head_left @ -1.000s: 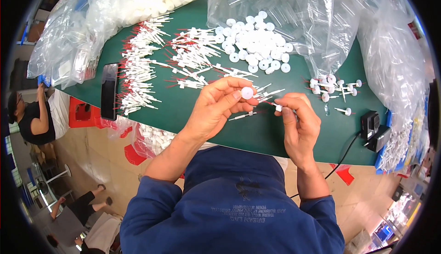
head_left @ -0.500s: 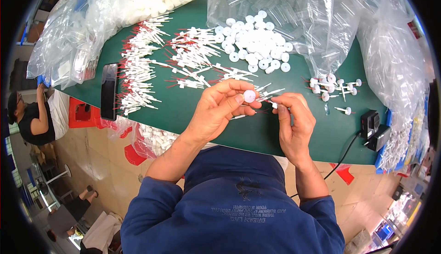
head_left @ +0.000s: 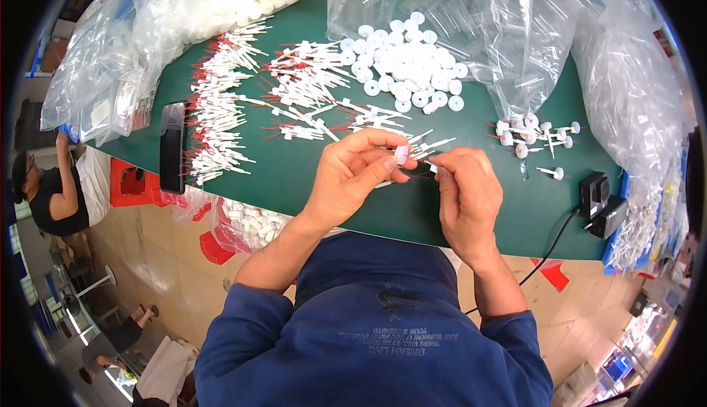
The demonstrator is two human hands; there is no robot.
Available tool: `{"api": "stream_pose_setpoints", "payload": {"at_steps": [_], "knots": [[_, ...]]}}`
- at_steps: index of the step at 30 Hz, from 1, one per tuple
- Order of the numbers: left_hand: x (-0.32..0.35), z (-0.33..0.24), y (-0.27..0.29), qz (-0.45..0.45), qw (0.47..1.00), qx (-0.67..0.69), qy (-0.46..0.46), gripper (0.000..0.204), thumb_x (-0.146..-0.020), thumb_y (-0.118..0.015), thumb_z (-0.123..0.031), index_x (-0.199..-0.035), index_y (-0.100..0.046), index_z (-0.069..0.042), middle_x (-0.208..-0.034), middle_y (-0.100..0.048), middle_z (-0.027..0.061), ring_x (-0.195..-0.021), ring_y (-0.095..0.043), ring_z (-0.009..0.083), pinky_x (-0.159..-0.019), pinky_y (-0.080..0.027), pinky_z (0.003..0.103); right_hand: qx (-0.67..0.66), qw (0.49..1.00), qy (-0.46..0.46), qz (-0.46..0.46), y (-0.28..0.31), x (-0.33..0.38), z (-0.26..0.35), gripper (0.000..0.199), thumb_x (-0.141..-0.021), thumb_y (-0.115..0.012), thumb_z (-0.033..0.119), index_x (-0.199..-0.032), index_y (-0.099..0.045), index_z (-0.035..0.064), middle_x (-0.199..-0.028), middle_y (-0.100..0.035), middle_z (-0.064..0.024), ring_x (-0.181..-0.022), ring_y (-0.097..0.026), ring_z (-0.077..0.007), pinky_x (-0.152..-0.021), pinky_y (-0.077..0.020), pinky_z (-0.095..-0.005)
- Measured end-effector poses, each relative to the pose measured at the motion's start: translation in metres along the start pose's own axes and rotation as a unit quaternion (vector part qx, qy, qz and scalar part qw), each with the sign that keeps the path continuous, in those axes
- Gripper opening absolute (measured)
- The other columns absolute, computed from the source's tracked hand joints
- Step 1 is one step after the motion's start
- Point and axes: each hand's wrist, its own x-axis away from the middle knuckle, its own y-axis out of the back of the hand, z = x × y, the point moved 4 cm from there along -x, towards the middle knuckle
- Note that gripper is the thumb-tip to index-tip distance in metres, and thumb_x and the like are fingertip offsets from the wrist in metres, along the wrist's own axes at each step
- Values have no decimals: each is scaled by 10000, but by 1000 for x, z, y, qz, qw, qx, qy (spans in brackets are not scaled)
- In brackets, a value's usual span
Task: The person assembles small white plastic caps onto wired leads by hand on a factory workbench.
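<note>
Left hand [head_left: 350, 175] and right hand [head_left: 469, 197] hung close together above a dark green tabletop [head_left: 398, 216]. The left pinched a round white plastic-looking disc [head_left: 401, 155], seen nearly edge-on, between thumb and forefinger; the right pinched a small white piece [head_left: 433, 168] with thin red wire, largely hidden by its fingertips. Beyond them lay a heap of loose white discs [head_left: 409, 61].

You're in an assembly workshop. Your table [head_left: 545, 223] bears heaps of discs [head_left: 405, 61] and wired parts [head_left: 221, 112] beside bulk bags [head_left: 530, 32]. A co-worker [head_left: 55, 197] is off to your left.
</note>
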Motion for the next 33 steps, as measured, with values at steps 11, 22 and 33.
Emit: {"api": "stream_pose_setpoints", "payload": {"at_steps": [11, 22, 33], "knots": [[0, 3, -2, 26, 999, 2, 23, 238, -980, -628, -7, -1208, -640, 59, -1080, -711, 115, -954, -708, 170, -808, -591, 278, -120, 981, -134, 73, -7, 4, -5, 195, -830, -676, -82, -1000, -650, 9, -831, -621, -100, -803, -621, -310, -670, -506, -393], [-1, 10, 1, 24, 999, -31, 7, 231, -942, -619, 84, -1164, -680, 74, -1108, -686, 156, -915, -716, 217, -783, -608, 287, 26, 997, 50, 46, -5, 2, 3, 206, -750, -732, -64, -911, -648, 33, -782, -581, -77, -772, -597, -275, -623, -498, -378], [2, 8, -6, 36, 995, -91, -9, 229, -943, -625, 87, -1155, -704, 59, -1101, -675, 150, -906, -701, 182, -777, -609, 275, 10, 999, 37, 2, -17, 15, 4, 207, -762, -721, -84, -927, -645, 16, -784, -592, -91, -750, -603, -287, -623, -500, -377]]}}
